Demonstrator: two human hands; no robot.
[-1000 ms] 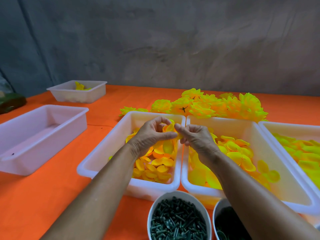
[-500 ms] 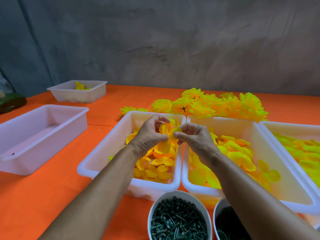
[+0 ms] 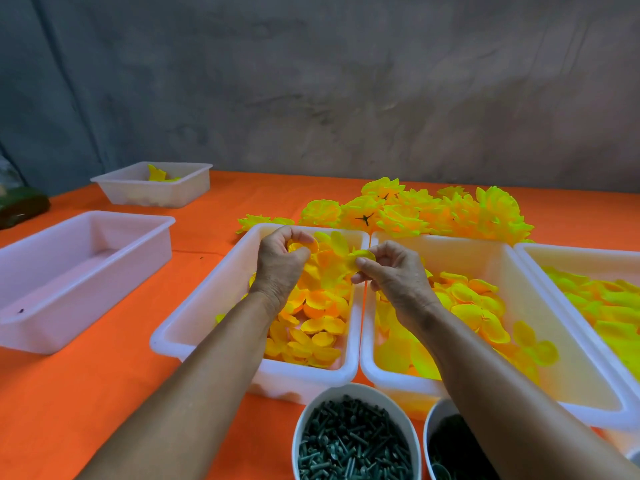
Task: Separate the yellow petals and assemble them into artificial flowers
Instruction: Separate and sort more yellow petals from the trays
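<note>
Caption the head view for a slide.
Left hand and right hand pull yellow petals apart above a white tray.

Both forearms reach forward, left hand (image 3: 278, 263) and right hand (image 3: 394, 277) curled (each grip pinching).

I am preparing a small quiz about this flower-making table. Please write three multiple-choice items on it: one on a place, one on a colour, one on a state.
1. Where do the finished yellow flowers lie?
A. on the cloth behind the petal trays
B. in the round bowl
C. in the far left tray

2. What colour is the tablecloth?
A. blue
B. orange
C. white

3. What is the right hand doing?
A. lying flat on the cloth
B. pinching a yellow petal
C. holding a green stem

Answers: 1 A, they are heaped beyond the trays' far rims. 2 B, orange shows all around the trays. 3 B, thumb and fingers close on the petal's edge, facing the left hand, which grips a petal stack.
</note>
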